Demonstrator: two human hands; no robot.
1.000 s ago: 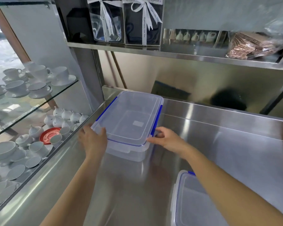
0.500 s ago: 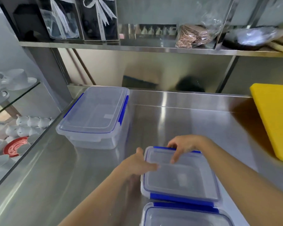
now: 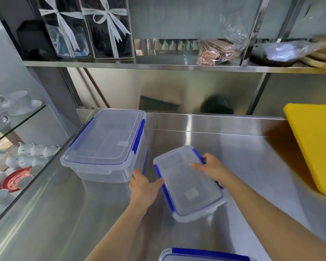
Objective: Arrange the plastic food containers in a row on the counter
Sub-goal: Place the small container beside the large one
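A large clear container [image 3: 104,146] with blue clips stands at the back left of the steel counter [image 3: 233,157]. To its right I hold a smaller clear container [image 3: 188,185] with blue clips, turned at an angle. My left hand [image 3: 142,187] grips its left long side and my right hand [image 3: 212,168] grips its far right edge. Whether it touches the counter I cannot tell. The corner of a third lidded container [image 3: 201,256] shows at the bottom edge.
A yellow cutting board [image 3: 316,146] lies at the right. A glass case on the left holds white cups and saucers [image 3: 17,104]. The shelf above carries ribboned gift boxes [image 3: 105,29] and bagged wafers [image 3: 218,51].
Both hands left the large container, took hold of the smaller one and carried it up and leftwards, turning it lengthwise beside the large container. The view shifted right.
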